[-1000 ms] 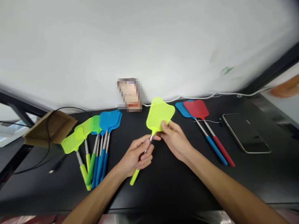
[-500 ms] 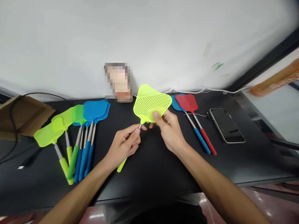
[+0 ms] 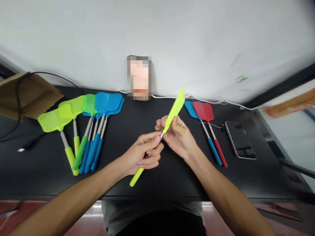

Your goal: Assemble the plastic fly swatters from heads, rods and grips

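A yellow-green fly swatter (image 3: 176,106) is held over the middle of the black table, its perforated head turned nearly edge-on. My left hand (image 3: 146,152) is closed around its metal shaft just below the head, and the yellow-green grip sticks out beneath the fingers. My right hand (image 3: 180,136) has its thumb and fingers closed around the lower part of the head. To the left lie several swatters: yellow-green ones (image 3: 55,119), a green one (image 3: 89,104) and blue ones (image 3: 108,101). A red swatter (image 3: 203,111) overlaps a blue swatter (image 3: 213,149) on the right.
A smartphone (image 3: 240,141) lies at the right of the black table (image 3: 172,183). A blurred-out upright object (image 3: 139,78) leans on the wall at the back. An open cardboard box (image 3: 29,95) and a black cable (image 3: 18,108) are at the left; a white cord runs along the wall.
The yellow-green swatter's head has turned from face-on to nearly edge-on. Both hands remain on it, and my left hand has shifted to the right. The camera view has also shifted.
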### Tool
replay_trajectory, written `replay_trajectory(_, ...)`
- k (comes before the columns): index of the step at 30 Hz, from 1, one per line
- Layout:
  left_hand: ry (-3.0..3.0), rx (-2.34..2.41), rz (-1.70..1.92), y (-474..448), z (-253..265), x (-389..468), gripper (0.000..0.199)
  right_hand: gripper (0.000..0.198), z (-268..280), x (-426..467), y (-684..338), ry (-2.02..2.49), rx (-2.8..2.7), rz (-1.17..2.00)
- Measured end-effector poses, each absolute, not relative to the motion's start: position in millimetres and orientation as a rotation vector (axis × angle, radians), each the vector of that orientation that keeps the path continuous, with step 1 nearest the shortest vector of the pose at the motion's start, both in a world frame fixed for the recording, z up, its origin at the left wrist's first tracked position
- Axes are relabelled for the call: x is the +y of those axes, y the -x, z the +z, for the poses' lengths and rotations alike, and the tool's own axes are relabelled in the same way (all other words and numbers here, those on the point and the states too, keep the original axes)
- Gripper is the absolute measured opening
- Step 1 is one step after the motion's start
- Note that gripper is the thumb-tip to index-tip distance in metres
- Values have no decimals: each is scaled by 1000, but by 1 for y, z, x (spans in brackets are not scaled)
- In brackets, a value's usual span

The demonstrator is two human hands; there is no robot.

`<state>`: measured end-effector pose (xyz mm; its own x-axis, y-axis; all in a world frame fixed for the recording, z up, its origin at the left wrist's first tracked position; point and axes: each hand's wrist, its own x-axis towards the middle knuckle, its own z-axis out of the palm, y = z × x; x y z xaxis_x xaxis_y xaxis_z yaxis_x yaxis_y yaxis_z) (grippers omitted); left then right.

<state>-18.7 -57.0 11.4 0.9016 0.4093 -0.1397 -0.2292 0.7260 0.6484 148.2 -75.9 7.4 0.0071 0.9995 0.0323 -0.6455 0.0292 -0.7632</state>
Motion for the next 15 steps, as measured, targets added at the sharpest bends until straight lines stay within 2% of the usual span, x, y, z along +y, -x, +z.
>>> replay_trajectory(3,-622,254,332,18,10,-60,16,27,5,-75,-149,549,-666,1536)
replay_trajectory(6,-633,290,369,16,11,-58,16,24,5,-72,-152,623,-641,1548)
replay_trajectory(11,-848,392,742,14,10,-48,23,32,11,-82,-148,1024,-688,1379)
replay_trajectory(15,-1047,391,992,16,9,-45,26,34,12,-129,-118,1267,-850,1250)
